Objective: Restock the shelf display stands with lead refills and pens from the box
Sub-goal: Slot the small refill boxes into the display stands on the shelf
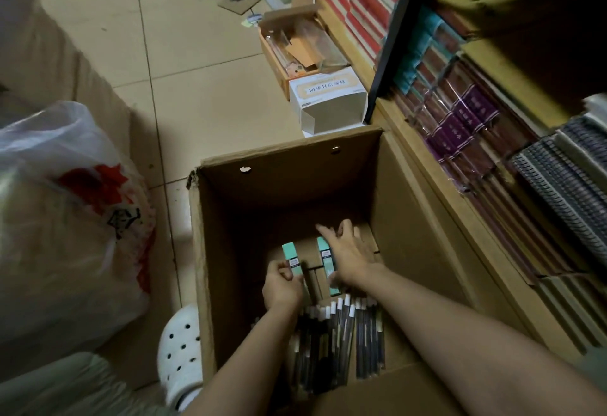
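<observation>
Head view: deep in the box, left hand pinches one teal lead-refill pack and right hand spreads open over another, which could slip among the pens.

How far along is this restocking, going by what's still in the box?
Nothing shows as stocked yet: no display stand is in view. Both hands are down in the cardboard box. The left hand holds a teal lead refill pack, and the right hand rests over a second teal pack. A heap of wrapped pens remains in the box, so most looks left.
</observation>
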Action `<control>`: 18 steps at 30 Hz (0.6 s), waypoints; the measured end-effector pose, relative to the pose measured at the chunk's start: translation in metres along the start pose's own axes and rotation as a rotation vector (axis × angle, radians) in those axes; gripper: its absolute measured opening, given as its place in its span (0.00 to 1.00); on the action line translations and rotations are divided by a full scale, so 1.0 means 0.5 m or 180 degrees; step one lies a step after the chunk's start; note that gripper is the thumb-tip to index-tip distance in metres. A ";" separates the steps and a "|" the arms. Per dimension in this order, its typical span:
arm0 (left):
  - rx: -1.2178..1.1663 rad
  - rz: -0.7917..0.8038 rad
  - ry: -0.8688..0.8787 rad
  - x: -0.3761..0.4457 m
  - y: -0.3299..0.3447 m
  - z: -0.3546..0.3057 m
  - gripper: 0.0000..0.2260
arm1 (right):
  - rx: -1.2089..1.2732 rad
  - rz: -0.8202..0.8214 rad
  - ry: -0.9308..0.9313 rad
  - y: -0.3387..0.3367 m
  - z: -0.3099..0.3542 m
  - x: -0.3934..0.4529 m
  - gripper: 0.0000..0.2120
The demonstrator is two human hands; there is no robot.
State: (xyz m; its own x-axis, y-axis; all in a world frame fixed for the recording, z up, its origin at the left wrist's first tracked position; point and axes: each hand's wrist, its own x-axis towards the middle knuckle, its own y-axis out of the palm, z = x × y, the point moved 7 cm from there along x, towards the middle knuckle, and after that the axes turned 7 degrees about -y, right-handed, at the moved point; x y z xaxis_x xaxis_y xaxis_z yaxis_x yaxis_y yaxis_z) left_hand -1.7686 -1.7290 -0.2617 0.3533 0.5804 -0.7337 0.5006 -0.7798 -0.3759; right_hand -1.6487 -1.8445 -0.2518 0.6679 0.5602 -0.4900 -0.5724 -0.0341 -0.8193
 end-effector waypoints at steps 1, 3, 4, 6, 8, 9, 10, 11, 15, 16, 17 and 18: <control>-0.0016 0.0042 -0.0035 0.001 0.001 -0.001 0.12 | -0.0106 0.0082 0.0004 0.007 0.003 0.005 0.52; -0.0040 0.0104 -0.0068 0.004 0.006 -0.001 0.17 | -0.0314 0.0113 -0.0007 0.020 0.006 0.013 0.50; -0.0057 0.0122 -0.0050 0.006 0.009 -0.002 0.21 | -0.0353 0.0053 -0.0020 0.023 0.007 0.015 0.49; -0.0099 0.0161 0.0069 0.006 0.012 -0.009 0.30 | -0.0314 -0.0144 -0.0109 0.022 0.012 0.014 0.46; -0.0147 0.0262 0.0167 0.000 0.015 -0.019 0.36 | -0.0056 -0.0313 -0.0255 0.019 0.017 0.001 0.41; -0.0165 0.0328 0.0195 -0.007 0.016 -0.025 0.36 | 0.0214 -0.0348 -0.0306 0.019 0.019 -0.011 0.38; -0.0170 0.0389 0.0250 -0.015 0.017 -0.032 0.35 | 0.0523 -0.0382 -0.0364 0.016 0.022 -0.027 0.34; -0.0155 0.0453 0.0345 -0.024 0.015 -0.043 0.34 | 0.0791 -0.0420 -0.0433 0.009 0.025 -0.045 0.29; 0.0040 0.0885 0.1004 -0.083 0.003 -0.123 0.33 | 0.1427 -0.0984 -0.0506 -0.108 0.030 -0.126 0.21; 0.0046 0.1026 0.1183 -0.106 0.002 -0.151 0.33 | 0.1516 -0.1213 -0.0514 -0.158 0.030 -0.152 0.21; -0.0013 0.1187 0.1325 -0.135 0.001 -0.181 0.33 | 0.1511 -0.1439 -0.0534 -0.215 0.030 -0.183 0.21; -0.0113 0.1368 0.1433 -0.169 0.004 -0.211 0.32 | 0.1411 -0.1658 -0.0564 -0.275 0.032 -0.220 0.21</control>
State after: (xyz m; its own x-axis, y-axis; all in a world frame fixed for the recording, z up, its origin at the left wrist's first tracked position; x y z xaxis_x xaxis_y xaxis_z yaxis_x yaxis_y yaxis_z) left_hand -1.7139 -1.7550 -0.1409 0.8237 0.2644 -0.5016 0.2629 -0.9619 -0.0752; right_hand -1.6513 -1.8883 -0.0805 0.8417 0.5395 0.0198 -0.3642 0.5944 -0.7170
